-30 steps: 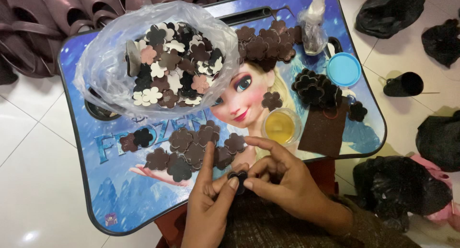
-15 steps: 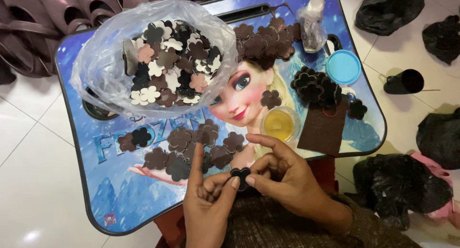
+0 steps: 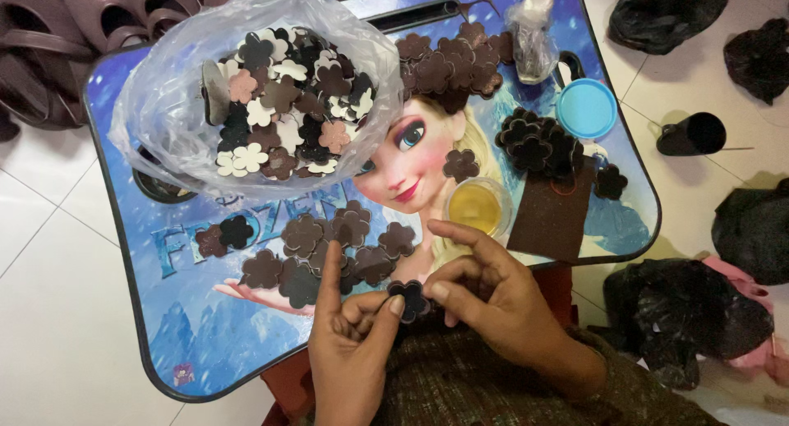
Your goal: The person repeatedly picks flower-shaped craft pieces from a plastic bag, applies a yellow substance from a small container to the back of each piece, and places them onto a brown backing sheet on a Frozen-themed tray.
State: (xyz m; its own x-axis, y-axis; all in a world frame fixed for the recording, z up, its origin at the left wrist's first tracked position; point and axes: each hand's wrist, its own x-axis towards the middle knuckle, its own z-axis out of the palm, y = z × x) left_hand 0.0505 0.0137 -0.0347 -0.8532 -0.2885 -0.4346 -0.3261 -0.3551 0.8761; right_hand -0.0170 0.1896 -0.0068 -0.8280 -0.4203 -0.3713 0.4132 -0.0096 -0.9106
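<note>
A small dark flower-shaped cut-out (image 3: 409,298) is pinched between my left hand (image 3: 353,344) and my right hand (image 3: 489,298), at the near edge of a blue printed lap tray (image 3: 123,229). My left index finger sticks up toward a loose cluster of brown flower pieces (image 3: 329,249) lying on the tray just beyond my hands. Right behind my right hand stands a small clear cup of yellow liquid (image 3: 478,206).
A clear plastic bag (image 3: 164,105) of brown, black, cream and pink flower pieces fills the tray's far left. More dark flowers (image 3: 534,142), a brown sheet (image 3: 552,220), a blue lid (image 3: 586,108) and a small knotted bag (image 3: 532,39) lie right. Black bags (image 3: 682,319) sit on the floor.
My hands have shifted slightly and turned the dark flower piece so it faces up between my fingertips. My left index finger has lifted and straightened.
</note>
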